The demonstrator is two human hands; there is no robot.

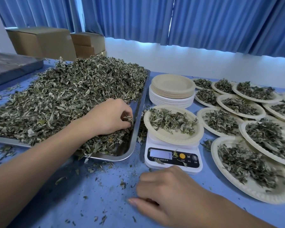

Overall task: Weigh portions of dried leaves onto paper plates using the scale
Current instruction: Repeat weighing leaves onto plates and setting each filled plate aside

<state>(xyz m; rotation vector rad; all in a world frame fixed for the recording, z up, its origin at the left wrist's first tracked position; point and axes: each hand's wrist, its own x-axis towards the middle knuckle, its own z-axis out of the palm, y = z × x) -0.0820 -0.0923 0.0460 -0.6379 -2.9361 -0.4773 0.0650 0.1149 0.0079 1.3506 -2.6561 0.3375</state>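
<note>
Left hand [109, 117] pinches dried leaves [72, 96] in tray [136, 125] — right hand [168, 195] loosely curled, empty.

Pinches a tuft of dried leaves [61, 96] with the left grip [109, 117] in the near right corner of the metal tray [138, 119], fingers curled round the tuft. Rests the right grip [171, 195] on the blue counter [97, 195] just in front of the scale [173, 156], fingers loosely curled, holding nothing. Shows a paper plate [176, 137] with a small heap of leaves on the scale, a stack of empty plates [171, 91] behind it, and overlapping filled plates [253, 191] to the right. Shows leaf crumbs strewn over the counter, with cardboard boxes [39, 41] and blue curtains [204, 22] at the back.
</note>
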